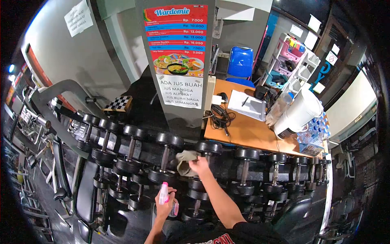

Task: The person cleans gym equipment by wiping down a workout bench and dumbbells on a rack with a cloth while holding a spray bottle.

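Observation:
My left hand (163, 208) is wrapped round a spray bottle (164, 194) with a pink and white top, low in the middle of the view. My right hand (199, 166) grips a greyish-green cloth (187, 160). The cloth lies against a black dumbbell (209, 147) with a metal handle, on the upper row of the rack. Part of that dumbbell is hidden by my hand and the cloth. Just left of the cloth sits another dumbbell (165, 158), and a lower-row dumbbell (197, 205) stands between my forearms.
Several more dumbbells (245, 171) extend along the rack both ways. Behind it stand a pillar with a menu poster (178, 40) and a wooden desk (252, 132) bearing a white bucket (298, 114), bottles and papers. A blue chair (240, 63) is farther back. Gym machines (61, 162) stand left.

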The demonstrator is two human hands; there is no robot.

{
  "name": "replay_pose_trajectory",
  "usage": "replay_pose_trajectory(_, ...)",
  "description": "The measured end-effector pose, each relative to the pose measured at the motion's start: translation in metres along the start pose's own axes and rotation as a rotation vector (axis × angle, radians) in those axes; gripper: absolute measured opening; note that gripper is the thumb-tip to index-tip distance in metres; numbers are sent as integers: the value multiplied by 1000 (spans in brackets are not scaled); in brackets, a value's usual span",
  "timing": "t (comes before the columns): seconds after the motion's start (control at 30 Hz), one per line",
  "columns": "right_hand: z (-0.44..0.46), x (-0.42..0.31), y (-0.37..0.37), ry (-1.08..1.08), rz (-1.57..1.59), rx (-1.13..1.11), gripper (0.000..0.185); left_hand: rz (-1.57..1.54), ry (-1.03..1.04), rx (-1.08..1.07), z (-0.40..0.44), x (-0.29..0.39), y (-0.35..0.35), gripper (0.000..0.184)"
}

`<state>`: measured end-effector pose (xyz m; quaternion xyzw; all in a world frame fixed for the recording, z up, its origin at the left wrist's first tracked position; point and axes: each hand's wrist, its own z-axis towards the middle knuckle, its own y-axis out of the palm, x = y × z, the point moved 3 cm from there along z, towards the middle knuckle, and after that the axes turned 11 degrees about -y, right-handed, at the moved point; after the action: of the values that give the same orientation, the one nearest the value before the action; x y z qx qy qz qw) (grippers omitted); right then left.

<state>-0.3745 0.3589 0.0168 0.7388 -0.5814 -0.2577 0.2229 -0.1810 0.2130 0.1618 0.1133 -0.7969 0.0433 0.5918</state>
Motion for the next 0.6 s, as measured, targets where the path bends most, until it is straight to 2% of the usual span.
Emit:
replay_pose_trajectory(0.07,6,-15,10,-3,83,-52,28,8,13,5,0,-1,-1,21)
replay_pose_trajectory(0.1,2,-22,16,135,296,-138,28,12,20,8,-3,-2,-1,22)
replay_pose_trajectory(0.13,-21,-27,21,69,279,-117,33,11,16,18,-5,-3,-2,22)
replay_pose_trajectory(0.27,-54,-58,11,15,201,-119,26,-23,-7,33,-5,-5,-4,23)
replay_pose_trajectory(0.33,-70,-77,4,-29,156,-211,25,-6,-25,-16,-6,-5,-2,23)
replay_pose_trajectory(0.4,-83,-91,-1,-50,226,-181,30,35,-25,-20,-6,-1,1,22)
replay_pose_trajectory(0.43,-88,-96,-1,-111,187,-234,32,63,-51,-61,-7,-1,3,22)
replay_pose_trajectory(0.47,-93,-101,-4,-234,131,-168,32,91,-77,-101,-7,-2,6,21)
replay_pose_trajectory(0.53,-93,-117,-15,-364,109,-307,31,85,-93,-128,-8,0,11,21)
replay_pose_trajectory(0.57,-91,-128,-23,-416,118,-506,30,95,-107,-149,-9,1,15,20)
replay_pose_trajectory(0.6,-102,-137,-18,-651,111,-412,32,105,-121,-171,-10,1,17,20)
